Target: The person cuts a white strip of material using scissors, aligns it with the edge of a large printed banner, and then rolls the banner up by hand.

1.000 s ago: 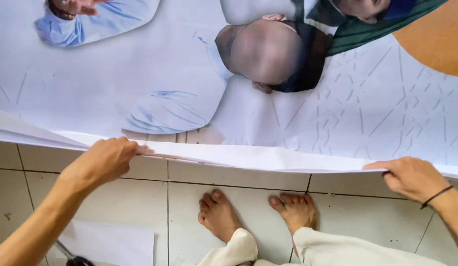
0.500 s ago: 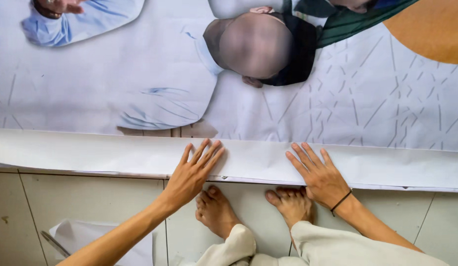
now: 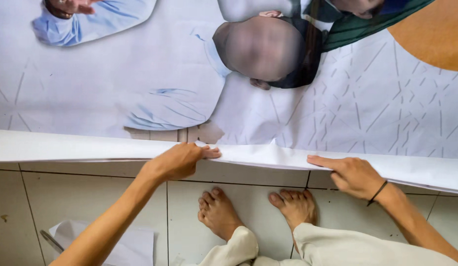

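1. At the far left, a loose white sheet of paper [image 3: 120, 244] is lying on the floor by the person's left forearm, with a thin dark object I cannot identify poking out beside it
2. The left hand [image 3: 177, 160] is curling over the folded edge [image 3: 66, 147] of a large printed banner [image 3: 367, 113], fingertips and thumb pinching the white flap, apparently to keep the fold doubled over
3. The banner is lying flat on the floor in front of the person, its near edge turned back so the plain white underside is showing as a long strip running across the view; the print is facing up, showing figures in light blue shirts, a green band and an orange shape at the upper right
4. The person's bare feet [image 3: 219, 214] are standing just behind the fold, between the two arms, pale trouser legs showing below
5. The right hand [image 3: 352, 175], a dark band on its wrist, is pressing down on the flap with the index finger stretched along the crease, not gripping, seemingly flattening it
6. The surface is a floor of large pale tiles [image 3: 91, 197] with dark grout lines, slightly marked; nothing more of the room is showing
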